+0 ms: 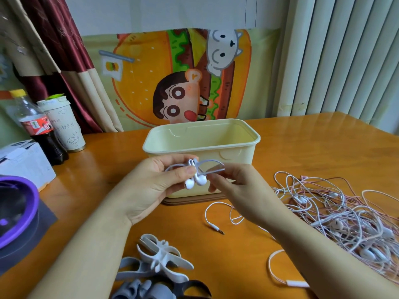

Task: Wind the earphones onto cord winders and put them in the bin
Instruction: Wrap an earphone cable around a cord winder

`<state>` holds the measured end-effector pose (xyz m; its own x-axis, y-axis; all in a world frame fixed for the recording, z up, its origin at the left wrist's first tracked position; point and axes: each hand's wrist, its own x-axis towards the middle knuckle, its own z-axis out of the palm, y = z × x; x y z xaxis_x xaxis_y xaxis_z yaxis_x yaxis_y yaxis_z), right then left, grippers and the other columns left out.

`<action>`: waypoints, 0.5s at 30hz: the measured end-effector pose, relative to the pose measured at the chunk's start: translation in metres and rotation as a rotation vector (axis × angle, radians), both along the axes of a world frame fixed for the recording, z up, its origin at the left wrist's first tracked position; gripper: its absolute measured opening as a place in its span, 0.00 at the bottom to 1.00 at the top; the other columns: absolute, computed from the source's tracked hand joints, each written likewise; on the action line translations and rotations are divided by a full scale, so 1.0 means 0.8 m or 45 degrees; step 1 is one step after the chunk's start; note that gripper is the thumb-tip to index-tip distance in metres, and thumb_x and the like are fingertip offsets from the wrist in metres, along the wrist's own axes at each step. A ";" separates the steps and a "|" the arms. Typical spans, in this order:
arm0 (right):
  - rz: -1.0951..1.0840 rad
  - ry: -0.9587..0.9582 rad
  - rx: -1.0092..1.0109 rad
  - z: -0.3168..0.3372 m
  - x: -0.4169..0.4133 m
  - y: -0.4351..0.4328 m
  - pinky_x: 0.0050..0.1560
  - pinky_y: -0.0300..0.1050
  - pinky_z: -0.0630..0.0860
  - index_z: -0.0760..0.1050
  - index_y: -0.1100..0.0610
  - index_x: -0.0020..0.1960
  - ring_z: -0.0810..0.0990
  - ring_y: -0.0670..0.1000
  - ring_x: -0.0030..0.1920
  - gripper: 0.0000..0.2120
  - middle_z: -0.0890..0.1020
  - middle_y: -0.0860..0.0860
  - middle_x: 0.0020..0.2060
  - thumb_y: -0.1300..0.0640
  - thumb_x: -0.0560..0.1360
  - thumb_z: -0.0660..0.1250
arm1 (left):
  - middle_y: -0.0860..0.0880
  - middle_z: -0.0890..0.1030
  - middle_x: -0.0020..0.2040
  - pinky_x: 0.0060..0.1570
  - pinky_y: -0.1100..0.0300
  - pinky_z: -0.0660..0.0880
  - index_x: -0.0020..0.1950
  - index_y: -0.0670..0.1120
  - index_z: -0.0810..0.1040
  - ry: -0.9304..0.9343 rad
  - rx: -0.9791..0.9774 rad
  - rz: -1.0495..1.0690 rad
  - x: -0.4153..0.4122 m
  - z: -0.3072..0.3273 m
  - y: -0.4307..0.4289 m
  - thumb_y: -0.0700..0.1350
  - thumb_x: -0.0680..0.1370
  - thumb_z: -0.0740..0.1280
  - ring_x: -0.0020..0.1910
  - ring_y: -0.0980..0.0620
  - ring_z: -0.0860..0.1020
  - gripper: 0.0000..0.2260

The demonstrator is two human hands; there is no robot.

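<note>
White earbuds [195, 181] clipped in lavender winder [212, 167].

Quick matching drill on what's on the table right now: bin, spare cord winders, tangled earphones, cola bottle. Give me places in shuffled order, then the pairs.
Things:
1. bin
2. spare cord winders
3. tangled earphones
4. cola bottle

Places:
A. far left of the table, beside a paper cup
B. near edge, between the forearms
C. right side of the table
D. centre, just behind both hands

Pairs: 1-D, 2-B, 3-C, 4-A
</note>
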<state>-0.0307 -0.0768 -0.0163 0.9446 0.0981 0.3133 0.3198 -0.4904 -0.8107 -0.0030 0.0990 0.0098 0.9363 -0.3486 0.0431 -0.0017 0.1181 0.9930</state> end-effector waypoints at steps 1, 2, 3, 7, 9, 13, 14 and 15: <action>-0.010 0.005 -0.011 0.001 -0.001 0.000 0.29 0.30 0.65 0.79 0.49 0.46 0.72 0.39 0.28 0.08 0.81 0.43 0.35 0.53 0.79 0.62 | 0.47 0.86 0.41 0.37 0.67 0.78 0.44 0.46 0.84 0.005 -0.008 0.002 0.001 -0.001 -0.001 0.41 0.65 0.69 0.38 0.56 0.83 0.09; -0.014 0.006 0.003 0.001 -0.001 0.000 0.30 0.29 0.66 0.79 0.49 0.45 0.73 0.37 0.30 0.08 0.82 0.43 0.37 0.53 0.79 0.62 | 0.46 0.86 0.41 0.37 0.67 0.78 0.43 0.46 0.84 0.010 -0.033 0.010 0.003 -0.002 -0.002 0.41 0.65 0.69 0.39 0.55 0.83 0.09; -0.017 0.007 0.022 0.001 -0.001 0.000 0.31 0.29 0.66 0.79 0.50 0.45 0.74 0.37 0.31 0.08 0.82 0.43 0.38 0.53 0.79 0.63 | 0.46 0.86 0.41 0.38 0.67 0.79 0.42 0.45 0.85 0.017 -0.068 0.021 0.003 -0.003 -0.004 0.41 0.65 0.69 0.39 0.55 0.84 0.08; -0.042 0.040 0.246 -0.006 0.006 0.002 0.36 0.32 0.67 0.76 0.55 0.44 0.75 0.38 0.34 0.03 0.83 0.47 0.40 0.56 0.76 0.67 | 0.46 0.86 0.40 0.40 0.64 0.81 0.38 0.45 0.86 0.070 -0.193 0.076 0.004 -0.008 -0.015 0.41 0.66 0.68 0.39 0.54 0.84 0.07; -0.057 0.020 0.440 -0.007 0.007 0.000 0.36 0.32 0.67 0.75 0.55 0.45 0.74 0.36 0.33 0.03 0.82 0.48 0.42 0.59 0.75 0.69 | 0.45 0.86 0.40 0.42 0.63 0.81 0.42 0.44 0.84 0.095 -0.243 0.109 0.003 -0.012 -0.018 0.41 0.66 0.68 0.39 0.53 0.84 0.07; -0.008 -0.097 0.524 0.003 -0.004 0.001 0.33 0.30 0.69 0.77 0.50 0.53 0.76 0.37 0.34 0.09 0.82 0.47 0.48 0.54 0.73 0.71 | 0.43 0.86 0.43 0.46 0.59 0.82 0.43 0.44 0.83 0.140 -0.378 0.191 0.000 -0.016 -0.028 0.41 0.66 0.68 0.42 0.50 0.83 0.08; -0.010 -0.143 0.471 0.004 -0.007 0.003 0.31 0.30 0.68 0.76 0.49 0.54 0.74 0.37 0.31 0.12 0.81 0.47 0.48 0.53 0.72 0.72 | 0.43 0.86 0.44 0.48 0.58 0.81 0.46 0.43 0.83 0.142 -0.399 0.205 -0.003 -0.016 -0.032 0.42 0.67 0.68 0.45 0.49 0.84 0.10; -0.023 -0.201 0.396 0.003 -0.009 0.007 0.29 0.30 0.66 0.75 0.49 0.54 0.73 0.37 0.29 0.12 0.80 0.46 0.48 0.54 0.72 0.72 | 0.42 0.86 0.46 0.49 0.58 0.81 0.49 0.42 0.82 0.141 -0.412 0.213 -0.006 -0.017 -0.036 0.42 0.67 0.68 0.48 0.49 0.84 0.12</action>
